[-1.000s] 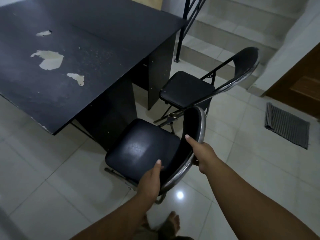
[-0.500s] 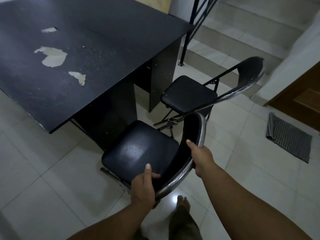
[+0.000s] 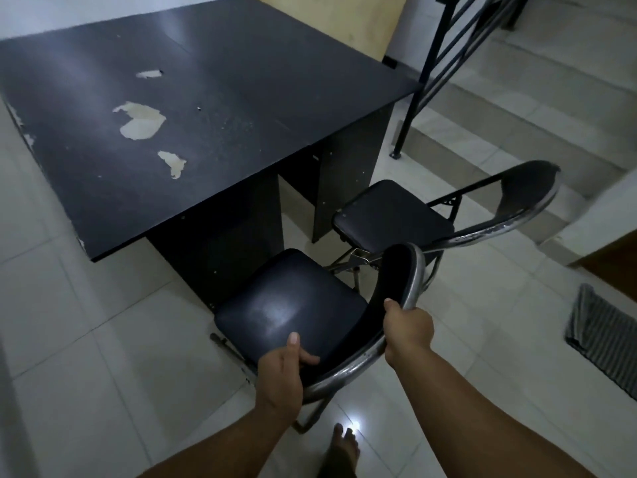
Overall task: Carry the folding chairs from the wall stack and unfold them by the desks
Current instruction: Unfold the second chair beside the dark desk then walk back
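Observation:
A black folding chair (image 3: 289, 308) with a chrome frame stands unfolded on the tiles at the near corner of the black desk (image 3: 206, 108). My left hand (image 3: 281, 372) grips the left end of its curved backrest, thumb over the seat's rear edge. My right hand (image 3: 408, 331) is closed around the chrome rail on the backrest's right side. A second unfolded folding chair (image 3: 393, 212) stands just beyond, at the desk's right side, its backrest overlapping the near chair's top. The near chair's legs are mostly hidden.
The desk top has peeled pale patches. Tiled stairs (image 3: 517, 108) with a black metal railing (image 3: 420, 84) rise at the back right. A striped mat (image 3: 606, 336) lies on the floor at right, before a wooden door. My bare foot (image 3: 341, 450) is below the chair.
The near chair has shifted a little toward the desk with both hands on its backrest. My view has moved back, and my foot has stepped.

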